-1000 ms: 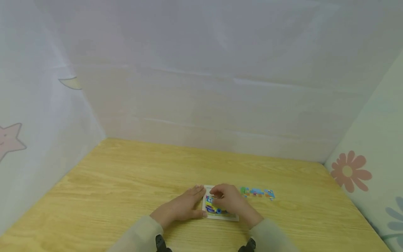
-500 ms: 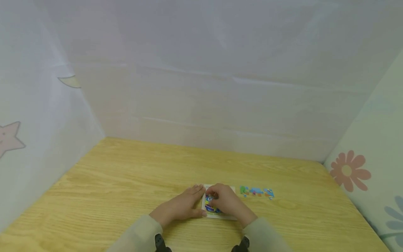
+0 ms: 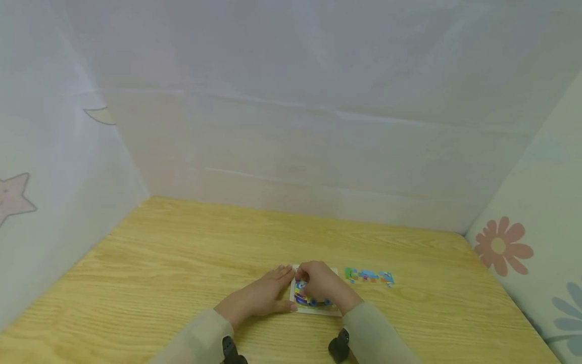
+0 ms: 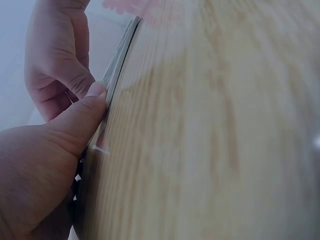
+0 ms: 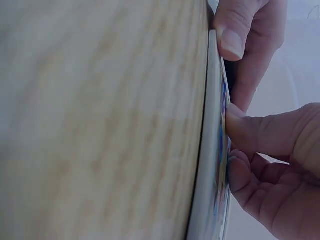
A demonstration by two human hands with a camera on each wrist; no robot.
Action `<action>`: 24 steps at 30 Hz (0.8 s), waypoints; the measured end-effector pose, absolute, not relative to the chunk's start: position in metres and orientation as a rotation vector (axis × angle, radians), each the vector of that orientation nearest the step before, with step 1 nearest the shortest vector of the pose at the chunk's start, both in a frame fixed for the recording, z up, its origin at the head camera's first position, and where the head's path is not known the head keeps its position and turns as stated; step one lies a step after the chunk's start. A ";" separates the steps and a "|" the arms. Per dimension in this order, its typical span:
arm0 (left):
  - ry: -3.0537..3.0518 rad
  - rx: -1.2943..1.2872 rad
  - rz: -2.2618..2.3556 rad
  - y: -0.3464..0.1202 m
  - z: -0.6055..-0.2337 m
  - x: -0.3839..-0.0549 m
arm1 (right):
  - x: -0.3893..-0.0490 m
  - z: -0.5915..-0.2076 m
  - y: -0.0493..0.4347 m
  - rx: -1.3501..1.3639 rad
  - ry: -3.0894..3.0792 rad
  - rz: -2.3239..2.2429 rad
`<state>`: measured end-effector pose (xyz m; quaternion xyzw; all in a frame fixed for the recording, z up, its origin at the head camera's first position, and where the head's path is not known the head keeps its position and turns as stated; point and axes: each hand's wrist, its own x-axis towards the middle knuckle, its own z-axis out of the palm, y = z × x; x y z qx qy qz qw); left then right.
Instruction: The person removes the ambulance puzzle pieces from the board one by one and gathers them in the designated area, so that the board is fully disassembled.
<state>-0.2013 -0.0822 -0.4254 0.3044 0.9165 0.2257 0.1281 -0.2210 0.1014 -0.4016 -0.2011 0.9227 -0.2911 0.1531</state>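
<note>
A white-framed jigsaw puzzle (image 3: 317,311) with a colourful vehicle picture lies flat on the wooden table. My left hand (image 3: 265,294) rests along its left edge, fingers extended and thumb at the lower left corner. Over the upper part of the puzzle, my right hand (image 3: 324,283) has its fingers curled down onto the picture. In the right wrist view, the thumb (image 5: 240,125) and fingertips of that hand pinch at the puzzle surface, a puzzle piece mostly hidden between them. The left thumb (image 4: 82,112) touches the frame's side in the left wrist view.
Several loose puzzle pieces (image 3: 369,275) lie in a row right of the frame. The wooden table (image 3: 191,242) extends around the hands. Pale fabric walls (image 3: 291,151) stand at its back and sides. A dark wrist camera (image 3: 338,346) sits at the right sleeve.
My right hand has shifted left across the puzzle, its fingertips now nearer the upper left of the picture. The left hand stays at the frame's edge. The loose pieces have kept their places.
</note>
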 end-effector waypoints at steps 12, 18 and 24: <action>2.668 0.908 0.667 -0.083 -0.426 -0.202 | -0.224 -0.393 0.097 -0.480 2.579 -0.823; 2.673 0.910 0.658 -0.083 -0.426 -0.201 | -0.225 -0.393 0.098 -0.513 2.592 -0.818; 2.676 0.914 0.652 -0.083 -0.426 -0.202 | -0.225 -0.395 0.099 -0.518 2.581 -0.846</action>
